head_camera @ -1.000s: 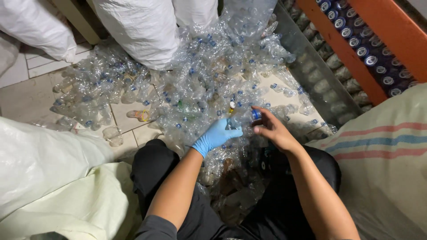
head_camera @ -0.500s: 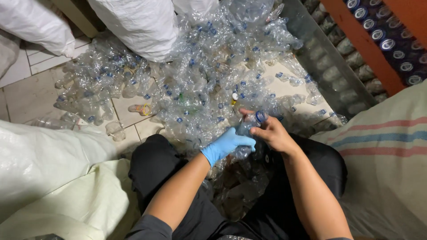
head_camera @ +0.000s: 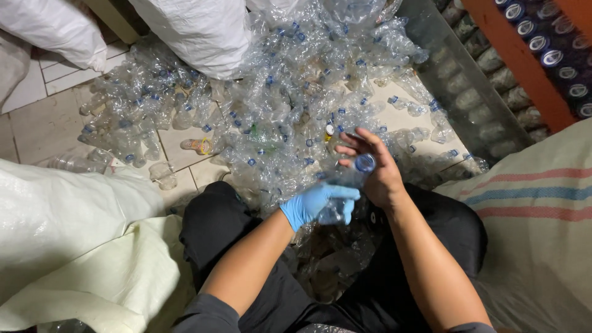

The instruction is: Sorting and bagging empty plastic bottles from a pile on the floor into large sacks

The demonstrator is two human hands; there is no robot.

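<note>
While a clear plastic bottle [head_camera: 338, 206] was gripped round its body by the blue-gloved left hand [head_camera: 317, 203], held above the lap, its blue cap [head_camera: 365, 163] was met by the bare right hand [head_camera: 376, 169], whose fingers were half spread rather than clenched; whether the cap had been loosened could not be told; judged from the large heap of crushed bottles [head_camera: 277, 105] spread over the tiled floor [head_camera: 37, 117] beyond the knees, most of the work was left undone; white sacks [head_camera: 191, 31] were seen behind it.
</note>
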